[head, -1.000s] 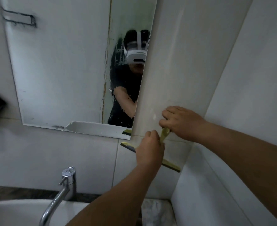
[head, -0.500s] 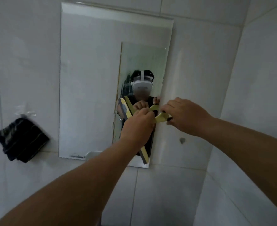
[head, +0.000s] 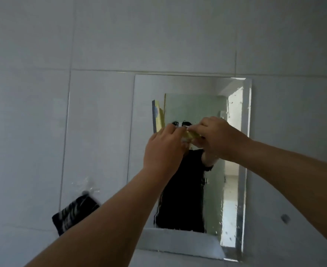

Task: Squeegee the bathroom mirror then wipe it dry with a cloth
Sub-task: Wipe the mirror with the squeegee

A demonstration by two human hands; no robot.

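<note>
Head camera shows both hands up high in front of the mirror (head: 193,87), much higher than a second ago, when they were down by the bottom edge near the tap. The left hand (head: 164,151) is curled around the yellow squeegee (head: 159,116), and its blade stands up tall against the left part of the glass. The right hand (head: 219,138) pinches the yellow handle end with its fingers, touching the left hand. So the squeegee has gone from the bottom of the mirror back to the upper part. I think that means one pull down is done and a new one is about to start. Water drops and wavy streaks show on the right side and lower part of the glass, so more pulls are needed. The dark cloth (head: 75,214) hangs on the tiled wall (head: 101,45) to the left, untouched, waiting for the drying step.
</note>
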